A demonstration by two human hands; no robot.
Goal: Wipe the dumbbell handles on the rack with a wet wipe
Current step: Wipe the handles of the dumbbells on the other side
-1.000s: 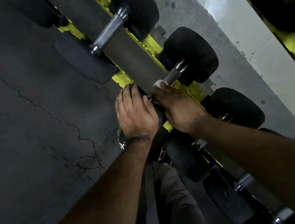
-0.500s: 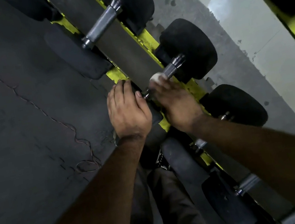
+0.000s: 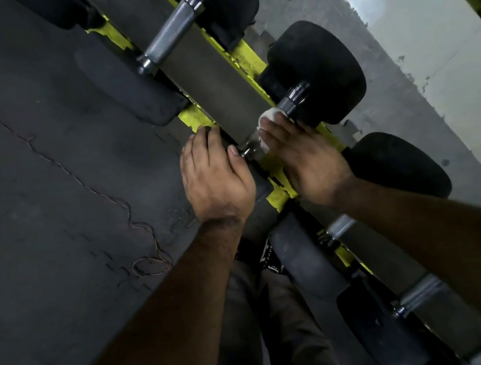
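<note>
Trouser legs [image 3: 290,328]: nearest the camera, at the bottom centre, between the two forearms; dark cloth, partly hidden by the left arm.
Lower dumbbell handles [image 3: 419,295]: two knurled metal bars show at the lower right beside the right forearm, lying across the rack rail.
Left hand [image 3: 216,180]: palm down, fingers curled loosely over the near black head of the middle dumbbell, gripping it; the thumb tip lies just beside the metal collar of the handle.
Right hand [image 3: 306,164]: wrapped round the handle of the middle dumbbell with the wet wipe pressed under its fingers; the knuckles face the camera.
Wet wipe [image 3: 268,119]: white, bunched, showing at the fingertips of the right hand and again near the thumb, touching the handle.
Wiped dumbbell handle [image 3: 292,100]: knurled steel, mostly covered by the right hand; a short bare stretch shows between the wipe and the far head.
Far dumbbell head [image 3: 322,71]: round, black, worn, just beyond the right hand.
Rack [image 3: 247,62]: chipped yellow frame with a dark padded rail running diagonally from the top left to the bottom right; the dumbbells lie across it.
Upper dumbbell handle [image 3: 171,35]: farther along the rack, bare and uncovered, black heads at both ends.
Floor [image 3: 25,188]: dark rubber matting at the left, with a thin reddish cord [image 3: 147,263] lying looped on it.
Wall [image 3: 440,82]: pale, stained, beyond the rack at the right.
</note>
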